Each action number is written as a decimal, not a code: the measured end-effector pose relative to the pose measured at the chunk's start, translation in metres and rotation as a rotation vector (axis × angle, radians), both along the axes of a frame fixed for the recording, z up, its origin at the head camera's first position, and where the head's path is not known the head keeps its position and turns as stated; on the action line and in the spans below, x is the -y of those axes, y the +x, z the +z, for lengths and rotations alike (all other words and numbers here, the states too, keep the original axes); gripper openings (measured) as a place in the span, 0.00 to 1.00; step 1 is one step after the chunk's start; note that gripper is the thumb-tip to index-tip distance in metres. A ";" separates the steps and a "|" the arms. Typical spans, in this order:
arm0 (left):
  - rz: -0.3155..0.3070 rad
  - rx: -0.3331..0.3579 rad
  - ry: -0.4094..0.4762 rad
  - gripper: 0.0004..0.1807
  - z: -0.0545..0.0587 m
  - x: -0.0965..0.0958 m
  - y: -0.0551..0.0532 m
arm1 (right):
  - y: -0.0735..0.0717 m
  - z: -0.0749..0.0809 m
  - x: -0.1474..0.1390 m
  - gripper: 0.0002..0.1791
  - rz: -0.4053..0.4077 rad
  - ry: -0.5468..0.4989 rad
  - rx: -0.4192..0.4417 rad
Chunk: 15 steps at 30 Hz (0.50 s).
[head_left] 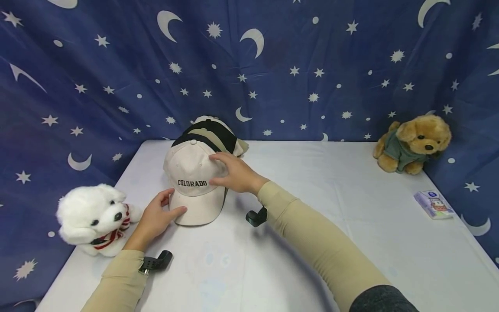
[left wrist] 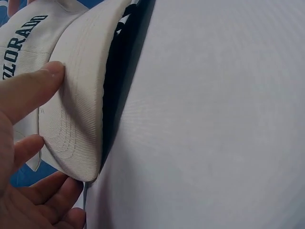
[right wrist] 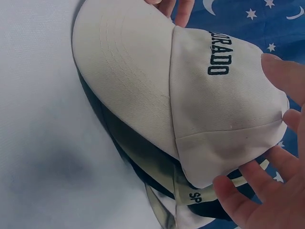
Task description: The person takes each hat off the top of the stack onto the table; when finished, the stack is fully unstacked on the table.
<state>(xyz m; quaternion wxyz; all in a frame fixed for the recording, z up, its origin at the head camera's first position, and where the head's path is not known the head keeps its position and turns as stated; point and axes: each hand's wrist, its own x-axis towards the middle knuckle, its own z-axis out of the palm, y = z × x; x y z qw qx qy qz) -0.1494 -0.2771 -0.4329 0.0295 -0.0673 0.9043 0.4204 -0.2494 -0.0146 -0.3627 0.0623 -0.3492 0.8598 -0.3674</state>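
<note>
A cream baseball cap [head_left: 191,168] with dark "COLORADO" lettering lies in front of a stack of black, tan and white caps [head_left: 216,130], overlapping them. My left hand [head_left: 157,215] is at the brim's left side, its thumb over the top of the brim [left wrist: 78,95] and the lower fingers [left wrist: 50,198] by its edge. On the other side of the crown [head_left: 189,160], my right hand [head_left: 235,173] spreads thumb and fingers around it. In the right wrist view, fingertips [right wrist: 228,191] of that hand reach the crown's lower side, and darker brims show beneath the cream one.
A white plush dog [head_left: 91,216] with a striped red scarf sits left of my left hand. At the far right are a brown plush dog [head_left: 413,143] in a green top and a small purple packet [head_left: 433,204]. A starry blue cloth [head_left: 288,52] hangs behind the white table [head_left: 312,164].
</note>
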 end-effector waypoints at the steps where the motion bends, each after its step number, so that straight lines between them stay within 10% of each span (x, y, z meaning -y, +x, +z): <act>1: 0.001 0.003 0.002 0.47 0.000 0.000 0.000 | 0.000 0.000 0.000 0.39 -0.001 -0.002 0.005; 15: 0.026 0.033 0.068 0.48 0.003 -0.001 -0.003 | 0.003 0.000 -0.003 0.34 -0.010 -0.076 0.030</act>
